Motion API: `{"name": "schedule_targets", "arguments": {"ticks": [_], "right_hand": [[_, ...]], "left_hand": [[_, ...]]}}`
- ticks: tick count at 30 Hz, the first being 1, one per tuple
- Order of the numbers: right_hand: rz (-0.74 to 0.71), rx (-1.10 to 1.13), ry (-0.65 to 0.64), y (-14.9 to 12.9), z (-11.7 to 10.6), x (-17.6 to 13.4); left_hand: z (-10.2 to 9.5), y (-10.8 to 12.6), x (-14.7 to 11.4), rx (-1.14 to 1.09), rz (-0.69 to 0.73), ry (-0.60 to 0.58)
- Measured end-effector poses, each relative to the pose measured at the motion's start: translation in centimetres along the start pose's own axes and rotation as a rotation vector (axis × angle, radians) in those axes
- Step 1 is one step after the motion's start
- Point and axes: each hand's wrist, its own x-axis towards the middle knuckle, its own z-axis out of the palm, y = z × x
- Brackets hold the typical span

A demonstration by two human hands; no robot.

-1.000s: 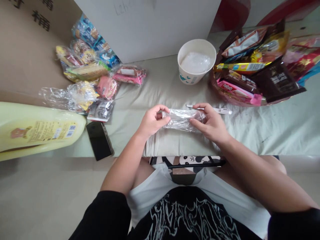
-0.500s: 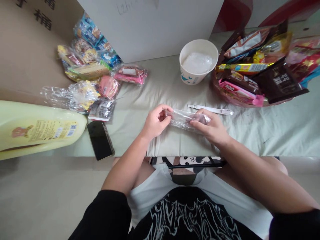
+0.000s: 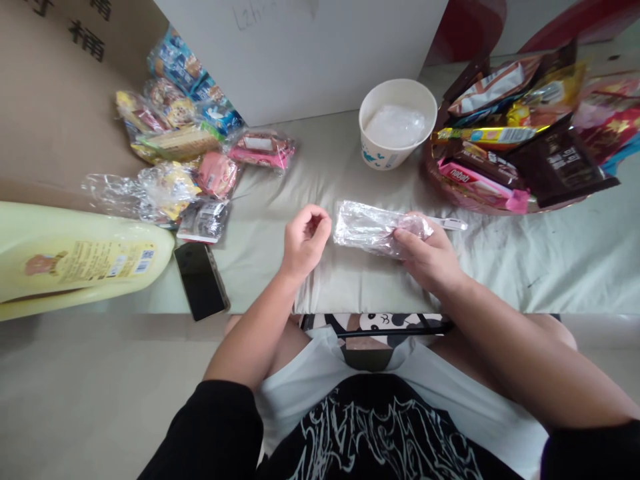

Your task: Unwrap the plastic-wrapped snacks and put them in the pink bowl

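Observation:
A crinkled clear plastic bag is pinched at its right end between the thumb and fingers of my right hand. It stretches leftward over the cloth, its left edge free. Just left of that edge, my left hand is curled, thumb and index fingertips together, and nothing shows in it. Behind my right hand lies a white slim tool, mostly covered by the bag and hand; only its right end shows. Farther back stands a white paper tub with crumpled clear plastic inside.
A basket of wrapped snacks stands at the right. Several packaged snacks are heaped at the left, by a cardboard box. A phone and a pale yellow container lie near the front left edge. A white panel rises behind.
My left hand has let go of the bag's left end and drawn slightly left. The bag's free end has risen and spread, and my right hand has shifted a little right with it.

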Motion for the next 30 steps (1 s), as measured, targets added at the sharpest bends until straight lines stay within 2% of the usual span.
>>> {"name": "schedule_targets", "arguments": {"ticks": [2,5,7,9,11,12,14,15,16,17,19,22,25,30], "right_hand": [[0.036,0.042,-0.028,0.2,-0.1,0.0],[0.030,-0.035,-0.098,0.5,-0.3,-0.1],[0.009,-0.068,-0.112,0.8,-0.4,-0.1],[-0.010,-0.082,-0.100,1.0,-0.5,0.0],[-0.023,-0.103,-0.075,1.0,-0.5,0.1],[-0.030,-0.122,-0.060,1.0,-0.4,0.1],[-0.052,-0.180,-0.033,0.7,-0.3,0.0],[-0.063,-0.212,-0.025,0.4,-0.1,0.0],[-0.074,-0.244,-0.025,0.2,0.0,-0.2],[-0.082,-0.271,-0.029,-0.1,0.2,-0.3],[-0.096,-0.296,-0.045,-0.5,0.6,-0.6],[-0.106,-0.274,-0.079,-0.8,0.8,-0.8],[-0.126,-0.242,-0.119,-0.6,0.8,-0.8],[-0.143,-0.230,-0.232,-0.1,0.6,-0.9]], "left_hand": [[0.1,0.3,-0.1,-0.046,-0.080,-0.168],[0.1,0.7,-0.4,-0.123,-0.114,-0.366],[0.0,0.7,-0.6,-0.183,-0.124,-0.430],[-0.1,0.3,-0.5,-0.247,-0.116,-0.429],[-0.2,-0.2,-0.4,-0.279,-0.054,-0.321],[-0.2,-0.5,-0.4,-0.272,0.012,-0.189],[-0.1,-0.6,-0.5,-0.198,0.191,0.163],[0.0,-0.6,-0.6,-0.141,0.281,0.302],[0.2,-0.4,-0.8,-0.083,0.364,0.375],[0.4,-0.1,-1.0,-0.026,0.431,0.374],[1.0,0.6,-1.5,0.086,0.501,0.212],[1.8,1.1,-1.9,0.245,0.438,-0.006],[2.0,0.6,-1.7,0.318,0.332,-0.145],[1.4,-0.2,-1.5,0.287,0.330,-0.350]]}}
